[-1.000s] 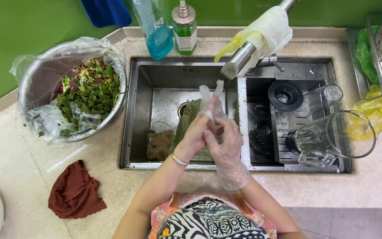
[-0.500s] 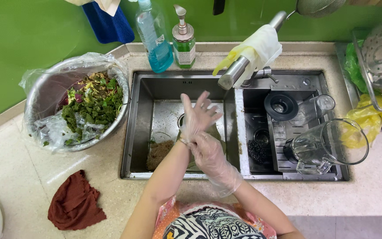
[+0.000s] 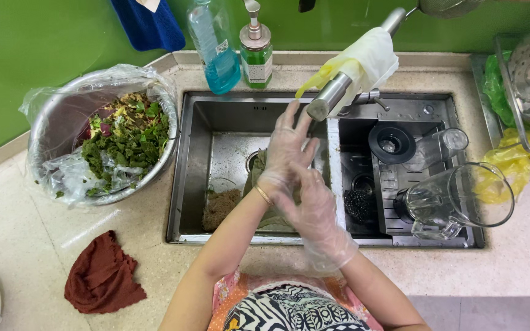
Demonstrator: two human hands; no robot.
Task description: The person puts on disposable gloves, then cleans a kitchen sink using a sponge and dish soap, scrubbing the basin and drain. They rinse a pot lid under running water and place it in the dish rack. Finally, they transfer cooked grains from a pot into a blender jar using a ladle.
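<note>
Left hand (image 3: 288, 150) now raised, fingers spread, right hand (image 3: 314, 205) on its glove cuff, above the sink (image 3: 216, 116).

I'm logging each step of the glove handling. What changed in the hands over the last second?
The left hand has opened, its gloved fingers now spread upward near the faucet. The right hand has slid down to the left wrist, at the glove's cuff. Both stayed over the sink; the bowl of greens and red cloth lie unmoved.
</note>
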